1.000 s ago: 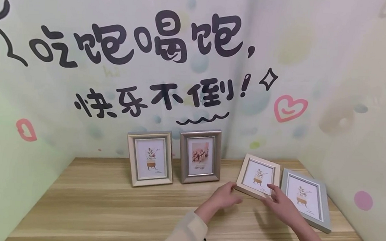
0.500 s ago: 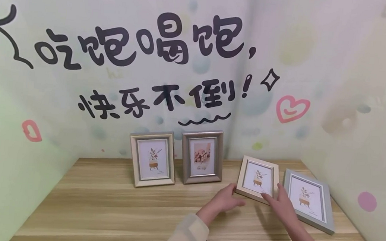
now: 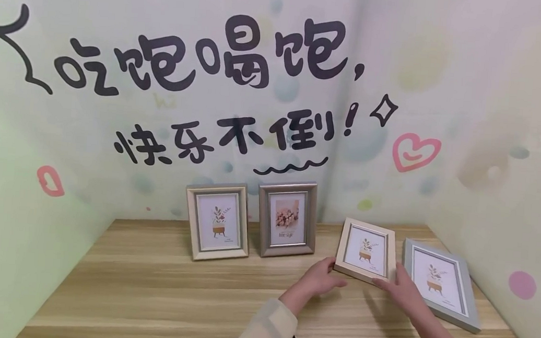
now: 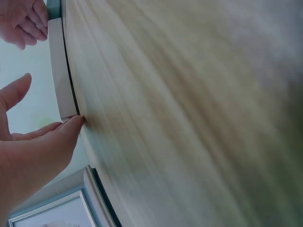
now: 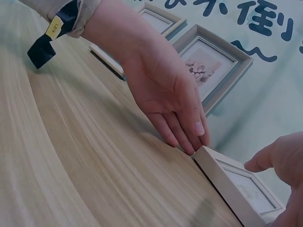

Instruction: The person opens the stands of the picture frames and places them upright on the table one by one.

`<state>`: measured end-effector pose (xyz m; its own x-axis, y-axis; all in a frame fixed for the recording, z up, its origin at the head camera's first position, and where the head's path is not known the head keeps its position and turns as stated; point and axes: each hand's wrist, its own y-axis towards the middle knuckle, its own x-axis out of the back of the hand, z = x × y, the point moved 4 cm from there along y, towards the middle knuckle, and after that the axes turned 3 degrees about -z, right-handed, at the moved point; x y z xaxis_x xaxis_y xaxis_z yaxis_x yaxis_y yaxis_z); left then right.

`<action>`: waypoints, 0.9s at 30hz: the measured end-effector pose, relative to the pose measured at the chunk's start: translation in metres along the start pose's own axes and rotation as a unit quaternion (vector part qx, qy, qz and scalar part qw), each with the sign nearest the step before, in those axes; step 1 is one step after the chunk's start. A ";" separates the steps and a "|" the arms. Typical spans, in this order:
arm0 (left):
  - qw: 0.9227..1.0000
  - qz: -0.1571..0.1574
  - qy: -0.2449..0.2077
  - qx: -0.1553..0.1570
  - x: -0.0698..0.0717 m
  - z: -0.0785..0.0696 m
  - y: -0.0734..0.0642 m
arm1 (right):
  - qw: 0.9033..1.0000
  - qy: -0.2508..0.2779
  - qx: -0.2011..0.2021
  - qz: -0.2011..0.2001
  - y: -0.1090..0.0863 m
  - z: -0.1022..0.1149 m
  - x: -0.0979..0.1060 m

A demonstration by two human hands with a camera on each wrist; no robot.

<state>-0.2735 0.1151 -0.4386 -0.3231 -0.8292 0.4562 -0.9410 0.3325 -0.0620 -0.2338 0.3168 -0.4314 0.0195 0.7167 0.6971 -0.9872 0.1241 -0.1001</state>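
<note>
A small cream photo frame (image 3: 366, 251) with a potted-plant print lies face up on the wooden table. My left hand (image 3: 318, 278) is at its near left corner, fingertips touching the side and thumb held out apart. At the opposite side, my right hand (image 3: 398, 289) has its fingers along the right edge, with the thumb by the near edge. The left wrist view shows the frame's thin side (image 4: 61, 71) close against the tabletop, the left fingertips at its end. In the right wrist view the right thumb (image 5: 262, 158) hovers over the frame's face.
A grey-blue photo frame (image 3: 443, 286) lies flat to the right, close to my right wrist. Standing upright at the back left are a cream frame (image 3: 217, 223) and a brownish-silver frame (image 3: 288, 220). A printed backdrop (image 3: 177, 16) rises behind the table.
My right thumb has come off the frame's face to its near edge, and the fingers have shifted to the right side. My left hand stays at the left corner.
</note>
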 end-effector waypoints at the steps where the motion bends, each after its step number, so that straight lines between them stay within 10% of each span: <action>1: 1.000 0.000 -0.004 0.000 0.000 0.000 0.000 | 1.000 0.005 0.010 0.002 -0.001 0.000 0.000; 8: 1.000 0.001 -0.014 -0.005 -0.001 0.001 0.000 | 0.996 -0.017 0.086 -0.001 -0.011 -0.004 -0.003; 16: 1.000 -0.015 0.001 0.008 -0.003 0.001 0.000 | 0.990 -0.109 0.074 0.043 -0.015 -0.013 -0.004; 27: 0.995 -0.045 -0.084 0.009 -0.004 0.003 0.005 | 0.997 -0.039 0.068 -0.005 -0.001 -0.024 0.003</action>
<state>-0.2771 0.1181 -0.4437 -0.2482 -0.9189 0.3067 -0.9681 0.2465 -0.0451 -0.2291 0.3358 -0.4463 0.0230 0.6602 0.7507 -0.9995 0.0329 0.0017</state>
